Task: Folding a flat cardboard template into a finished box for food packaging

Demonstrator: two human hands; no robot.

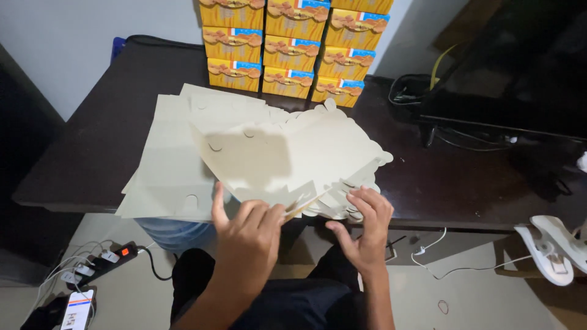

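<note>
Left hand (pixel 247 235) and right hand (pixel 365 229), fingers pinched on a flat cardboard box blank (pixel 293 156), dark counter (pixel 104 140), stacked yellow boxes (pixel 290 46) at 12 o'clock.

Single head-worn view, looking steeply down and forward from above the person's lap, close over both hands at the near edge of a dark table (pixel 110 140), facing the wall behind it, floor visible below, no second view.

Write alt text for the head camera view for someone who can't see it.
Two bare hands, left hand and right hand, grip a flat cardboard blank atop a pile on a dark table, with stacked yellow boxes behind.
</note>
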